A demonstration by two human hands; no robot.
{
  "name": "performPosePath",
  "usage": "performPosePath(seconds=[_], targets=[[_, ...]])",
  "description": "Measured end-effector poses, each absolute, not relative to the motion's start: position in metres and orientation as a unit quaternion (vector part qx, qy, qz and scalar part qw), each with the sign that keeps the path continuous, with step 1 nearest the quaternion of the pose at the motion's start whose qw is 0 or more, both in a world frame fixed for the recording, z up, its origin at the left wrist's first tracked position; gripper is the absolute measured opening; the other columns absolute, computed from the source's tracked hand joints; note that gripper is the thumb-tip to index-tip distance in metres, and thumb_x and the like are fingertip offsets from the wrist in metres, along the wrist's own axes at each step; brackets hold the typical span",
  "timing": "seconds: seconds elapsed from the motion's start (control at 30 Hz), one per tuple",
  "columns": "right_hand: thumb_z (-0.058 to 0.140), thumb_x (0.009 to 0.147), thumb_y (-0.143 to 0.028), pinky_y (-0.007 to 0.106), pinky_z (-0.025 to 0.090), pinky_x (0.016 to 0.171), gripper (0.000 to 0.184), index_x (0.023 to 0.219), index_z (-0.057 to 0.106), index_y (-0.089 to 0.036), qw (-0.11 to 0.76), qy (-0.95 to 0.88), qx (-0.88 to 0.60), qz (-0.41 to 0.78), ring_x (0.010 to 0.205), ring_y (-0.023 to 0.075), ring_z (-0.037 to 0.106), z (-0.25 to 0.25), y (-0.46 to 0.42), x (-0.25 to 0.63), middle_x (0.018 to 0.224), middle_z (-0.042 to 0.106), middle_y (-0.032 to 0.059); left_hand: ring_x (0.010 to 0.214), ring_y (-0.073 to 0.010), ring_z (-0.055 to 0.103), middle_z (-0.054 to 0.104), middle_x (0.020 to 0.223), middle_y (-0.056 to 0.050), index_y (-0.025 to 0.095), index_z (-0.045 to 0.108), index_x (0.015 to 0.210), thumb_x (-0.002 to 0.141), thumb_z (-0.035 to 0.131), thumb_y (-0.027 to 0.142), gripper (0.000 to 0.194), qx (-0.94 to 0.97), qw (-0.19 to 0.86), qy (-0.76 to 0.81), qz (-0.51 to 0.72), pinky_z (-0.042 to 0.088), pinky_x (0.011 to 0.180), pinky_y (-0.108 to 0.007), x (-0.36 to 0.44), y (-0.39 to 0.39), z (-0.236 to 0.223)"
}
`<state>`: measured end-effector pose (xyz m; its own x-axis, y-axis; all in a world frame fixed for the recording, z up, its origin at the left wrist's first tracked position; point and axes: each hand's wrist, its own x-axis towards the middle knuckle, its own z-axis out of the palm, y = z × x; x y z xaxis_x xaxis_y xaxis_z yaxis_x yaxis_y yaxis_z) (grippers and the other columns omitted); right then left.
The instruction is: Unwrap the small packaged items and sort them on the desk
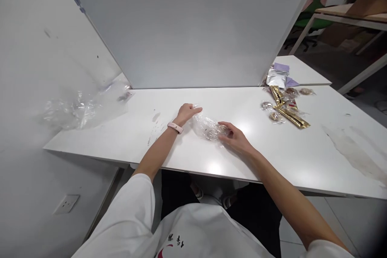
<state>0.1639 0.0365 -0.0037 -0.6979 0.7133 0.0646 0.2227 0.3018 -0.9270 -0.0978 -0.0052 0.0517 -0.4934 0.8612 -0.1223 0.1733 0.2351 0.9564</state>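
A crumpled clear plastic bag (205, 127) lies on the white table in front of me, between my two hands. My left hand (186, 113), with a pale band on its wrist, is at the bag's upper left end; its thumb points right and its fingers hold the edge of the plastic. At the lower right end, my right hand (235, 137) curves its thumb and fingers around the bag and a small brownish lump inside it. The plastic's glare hides what exactly that lump is.
Gold stick packets (292, 117), several small clear-wrapped pieces (275, 117) and a silver pouch (277, 78) lie on the right. More clear plastic bags (81, 109) lie by the left wall. A whiteboard (196, 28) stands along the table's back edge.
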Motion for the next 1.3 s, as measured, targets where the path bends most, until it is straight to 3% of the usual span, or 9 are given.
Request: performPosePath(seconds=[0.13, 0.23, 0.3, 0.4, 0.53, 0.67, 0.87, 1.07, 1.3], targets=[[0.078, 0.076, -0.045, 0.031, 0.051, 0.063, 0.05, 0.122, 0.065, -0.028, 0.264, -0.666, -0.358, 0.599, 0.067, 0.0143, 0.057, 0.004, 0.04, 0.165, 0.08, 0.061, -0.0012, 0.071, -0.0152, 0.059, 0.056, 0.068, -0.001, 0.018, 0.051, 0.064, 0.068, 0.083, 0.046, 0.043, 0.342, 0.471, 0.642, 0.499, 0.047, 0.074, -0.031, -0.112, -0.017, 0.068], [0.082, 0.072, -0.038, 0.028, 0.056, 0.063, 0.047, 0.116, 0.068, -0.025, 0.275, -0.539, -0.389, 0.695, 0.071, 0.0138, 0.062, 0.002, 0.047, 0.167, 0.087, 0.066, 0.001, 0.099, -0.0254, 0.066, 0.067, 0.105, -0.013, 0.017, 0.064, 0.092, 0.074, 0.075, 0.054, 0.043, 0.3, 0.613, 0.462, 0.566, 0.052, 0.091, -0.045, -0.106, -0.021, 0.074], [0.082, 0.072, -0.03, 0.026, 0.06, 0.067, 0.041, 0.11, 0.068, -0.022, 0.282, -0.454, -0.381, 0.755, 0.078, 0.0149, 0.067, -0.001, 0.051, 0.168, 0.097, 0.07, 0.0044, 0.106, -0.0244, 0.065, 0.064, 0.116, -0.012, 0.019, 0.063, 0.111, 0.076, 0.077, 0.041, 0.044, 0.285, 0.619, 0.423, 0.597, 0.051, 0.098, -0.047, -0.094, -0.023, 0.07], [0.078, 0.07, -0.019, 0.026, 0.063, 0.07, 0.036, 0.104, 0.067, -0.019, 0.302, -0.395, -0.363, 0.788, 0.081, 0.0159, 0.07, -0.006, 0.053, 0.169, 0.102, 0.072, 0.0067, 0.097, -0.0163, 0.066, 0.062, 0.11, -0.007, 0.02, 0.059, 0.117, 0.071, 0.079, 0.015, 0.051, 0.242, 0.563, 0.502, 0.611, 0.051, 0.1, -0.04, -0.065, -0.028, 0.055], [0.079, 0.069, -0.016, 0.03, 0.065, 0.074, 0.036, 0.101, 0.063, -0.022, 0.337, -0.389, -0.364, 0.776, 0.083, 0.0178, 0.072, -0.01, 0.047, 0.168, 0.094, 0.073, 0.0042, 0.088, -0.0171, 0.066, 0.063, 0.1, -0.007, 0.018, 0.057, 0.107, 0.073, 0.083, 0.02, 0.043, 0.162, 0.536, 0.55, 0.62, 0.056, 0.089, -0.039, -0.027, -0.037, 0.037], [0.081, 0.075, -0.036, 0.036, 0.063, 0.082, 0.034, 0.101, 0.064, -0.024, 0.32, -0.44, -0.343, 0.766, 0.089, 0.0199, 0.071, -0.006, 0.036, 0.167, 0.099, 0.073, 0.0043, 0.082, -0.0191, 0.068, 0.068, 0.093, -0.008, 0.017, 0.053, 0.119, 0.075, 0.082, 0.02, 0.053, 0.219, 0.591, 0.53, 0.567, 0.055, 0.081, -0.039, -0.004, -0.04, 0.036], [0.078, 0.078, -0.052, 0.044, 0.052, 0.103, 0.065, 0.136, 0.055, -0.031, 0.271, -0.595, -0.296, 0.696, 0.121, 0.0259, 0.061, 0.007, 0.023, 0.165, 0.136, 0.062, 0.0065, 0.068, -0.0103, 0.06, 0.061, 0.08, 0.002, 0.019, 0.055, 0.125, 0.071, 0.078, 0.007, 0.06, 0.349, 0.494, 0.561, 0.565, 0.05, 0.071, -0.028, 0.009, -0.042, 0.042], [0.07, 0.084, -0.058, 0.042, 0.063, 0.087, 0.045, 0.111, 0.069, -0.022, 0.313, -0.468, -0.332, 0.757, 0.114, 0.0286, 0.066, 0.008, 0.031, 0.17, 0.121, 0.07, 0.0088, 0.067, -0.0089, 0.056, 0.058, 0.078, 0.002, 0.017, 0.059, 0.124, 0.069, 0.073, 0.008, 0.057, 0.412, 0.485, 0.555, 0.536, 0.047, 0.068, -0.025, -0.01, -0.051, 0.048], [0.083, 0.076, -0.031, 0.034, 0.067, 0.078, 0.023, 0.093, 0.07, -0.022, 0.345, -0.35, -0.305, 0.816, 0.088, 0.0184, 0.07, -0.002, 0.044, 0.173, 0.097, 0.075, 0.0017, 0.063, -0.0107, 0.052, 0.055, 0.072, 0.003, 0.017, 0.064, 0.109, 0.068, 0.057, 0.003, 0.045, 0.445, 0.411, 0.67, 0.43, 0.042, 0.064, -0.026, -0.045, -0.072, 0.037]])
